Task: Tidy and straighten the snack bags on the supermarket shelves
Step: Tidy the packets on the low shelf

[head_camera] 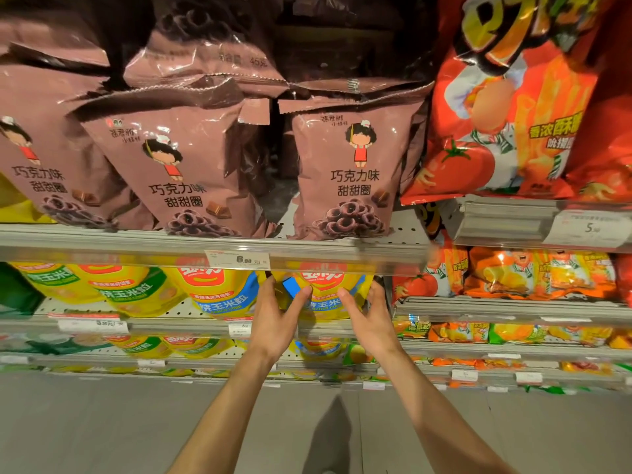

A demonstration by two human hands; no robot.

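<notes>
A yellow and blue corn snack bag stands on the second shelf, just under the price rail. My left hand grips its left edge, thumb on the front. My right hand grips its right edge. Both arms reach up from the bottom of the view. More yellow corn bags stand to the left on the same shelf. Above them, brown chocolate ring bags stand upright on the upper shelf, some leaning and crumpled behind.
Large red tomato snack bags fill the upper right shelf, with smaller orange bags below them. A price tag sits on the rail above my hands. Lower shelves hold more yellow and green bags. Grey floor lies below.
</notes>
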